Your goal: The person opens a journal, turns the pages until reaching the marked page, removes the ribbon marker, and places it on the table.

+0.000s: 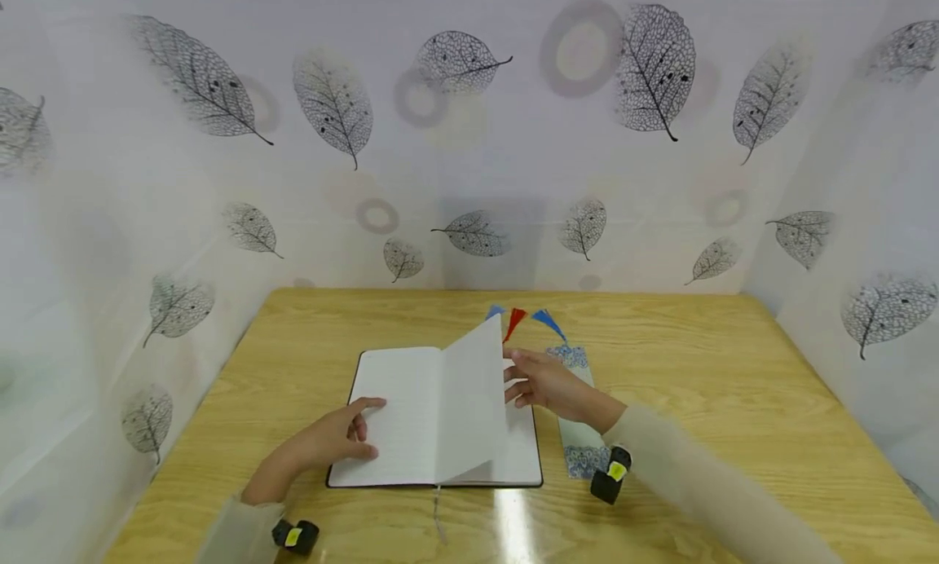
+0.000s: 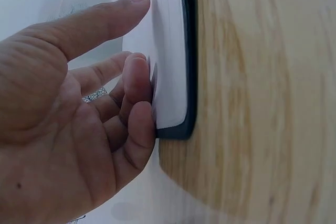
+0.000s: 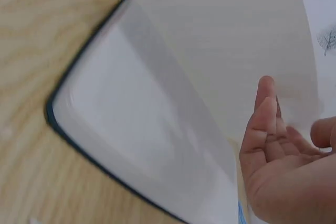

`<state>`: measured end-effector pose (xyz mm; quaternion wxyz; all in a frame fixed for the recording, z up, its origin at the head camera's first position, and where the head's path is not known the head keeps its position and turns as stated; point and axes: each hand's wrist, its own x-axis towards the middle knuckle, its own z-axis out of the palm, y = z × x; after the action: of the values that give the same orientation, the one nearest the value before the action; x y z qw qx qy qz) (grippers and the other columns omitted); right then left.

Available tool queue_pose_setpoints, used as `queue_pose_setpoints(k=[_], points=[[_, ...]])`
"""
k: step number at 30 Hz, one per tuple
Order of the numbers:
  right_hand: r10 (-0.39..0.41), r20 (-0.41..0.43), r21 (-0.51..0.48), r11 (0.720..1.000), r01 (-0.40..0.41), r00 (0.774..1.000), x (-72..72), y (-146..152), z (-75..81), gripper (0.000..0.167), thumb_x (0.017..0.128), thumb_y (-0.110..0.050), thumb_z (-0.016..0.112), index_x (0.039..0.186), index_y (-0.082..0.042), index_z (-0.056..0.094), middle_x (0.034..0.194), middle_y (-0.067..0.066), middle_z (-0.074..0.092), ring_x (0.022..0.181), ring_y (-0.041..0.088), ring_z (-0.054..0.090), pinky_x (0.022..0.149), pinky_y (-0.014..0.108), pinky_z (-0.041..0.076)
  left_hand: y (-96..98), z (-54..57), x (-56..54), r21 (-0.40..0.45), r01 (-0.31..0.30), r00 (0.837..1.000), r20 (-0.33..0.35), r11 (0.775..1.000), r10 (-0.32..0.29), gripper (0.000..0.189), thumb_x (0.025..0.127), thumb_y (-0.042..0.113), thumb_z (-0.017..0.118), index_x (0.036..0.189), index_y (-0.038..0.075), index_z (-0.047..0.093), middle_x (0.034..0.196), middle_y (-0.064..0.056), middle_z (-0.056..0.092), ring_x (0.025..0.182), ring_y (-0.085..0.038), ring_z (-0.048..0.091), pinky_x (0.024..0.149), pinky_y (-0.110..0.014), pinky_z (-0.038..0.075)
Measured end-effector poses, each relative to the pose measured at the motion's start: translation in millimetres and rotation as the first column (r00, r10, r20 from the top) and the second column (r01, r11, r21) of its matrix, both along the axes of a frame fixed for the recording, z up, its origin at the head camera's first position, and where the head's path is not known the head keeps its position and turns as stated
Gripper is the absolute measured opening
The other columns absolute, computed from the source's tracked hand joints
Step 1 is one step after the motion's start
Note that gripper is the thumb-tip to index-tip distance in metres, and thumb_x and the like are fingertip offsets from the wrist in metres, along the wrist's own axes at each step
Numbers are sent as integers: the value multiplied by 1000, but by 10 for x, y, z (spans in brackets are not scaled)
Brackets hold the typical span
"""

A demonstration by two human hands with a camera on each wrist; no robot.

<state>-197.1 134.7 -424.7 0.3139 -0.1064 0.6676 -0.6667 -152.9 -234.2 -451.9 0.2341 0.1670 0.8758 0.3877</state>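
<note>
An open notebook (image 1: 399, 417) with a dark cover lies on the table, one leaf (image 1: 473, 409) standing raised near its middle. My right hand (image 1: 546, 385) is at the free edge of that leaf. In the right wrist view its fingers (image 3: 266, 111) touch the leaf's side, while the thumb stays apart from them. My left hand (image 1: 330, 440) rests at the left edge of the notebook, its fingers loosely bent over the left page. In the left wrist view, the left hand (image 2: 79, 114) has its thumb and fingers spread apart with nothing between them.
Partly under my right hand lies a pale bookmark (image 1: 579, 462) with blue patterned ends and a blue tassel (image 1: 547, 323). A red tassel (image 1: 515, 321) and a light blue one (image 1: 495, 310) show behind the raised leaf. A thin ribbon (image 1: 438, 515) hangs from the notebook onto the wooden table (image 1: 697, 368).
</note>
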Motion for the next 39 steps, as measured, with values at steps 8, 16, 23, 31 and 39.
queue_pose_setpoints(k=[8, 16, 23, 31, 39], points=[[123, -49, 79, 990, -119, 991, 86, -342, -60, 59, 96, -11, 51, 149, -1, 26, 97, 1, 65, 79, 12, 62, 70, 27, 52, -119, 11, 17, 21, 21, 1000, 16, 1000, -21, 75, 83, 22, 76, 143, -3, 37, 91, -6, 50, 74, -12, 44, 62, -21, 38], [162, -80, 249, 959, -138, 983, 146, -694, -65, 68, 97, -17, 57, 153, -8, 20, 103, 11, 68, 72, 12, 68, 65, 25, 50, -359, 9, 57, 75, 3, 1000, 30, 997, -5, 74, 85, 22, 73, 142, -8, 35, 94, -7, 55, 75, -6, 48, 64, -21, 43], [235, -160, 398, 904, -156, 959, 250, -927, -140, 72, 94, -18, 62, 152, -3, 22, 86, 5, 69, 59, 11, 63, 60, 25, 49, -552, 51, 116, 209, 11, 996, 90, 978, -30, 68, 94, 16, 62, 146, -9, 26, 99, -10, 62, 80, -8, 59, 68, -26, 49], [459, -435, 658, 750, -75, 774, 393, -1056, -206, 67, 93, -26, 64, 148, -2, 33, 77, -7, 60, 56, 0, 49, 54, 17, 40, -621, 225, 84, 324, 9, 999, 37, 946, -22, 53, 103, 16, 45, 145, -10, 26, 94, -4, 64, 77, -18, 61, 69, -32, 53], [595, -437, 806, 592, 0, 674, 441, -1189, -179, 67, 93, -35, 63, 147, -5, 37, 109, 2, 69, 74, 5, 59, 57, 20, 47, -527, 395, 48, 321, 2, 998, -66, 947, 21, 50, 102, 15, 47, 141, -13, 32, 95, -10, 66, 78, -16, 61, 72, -32, 54]])
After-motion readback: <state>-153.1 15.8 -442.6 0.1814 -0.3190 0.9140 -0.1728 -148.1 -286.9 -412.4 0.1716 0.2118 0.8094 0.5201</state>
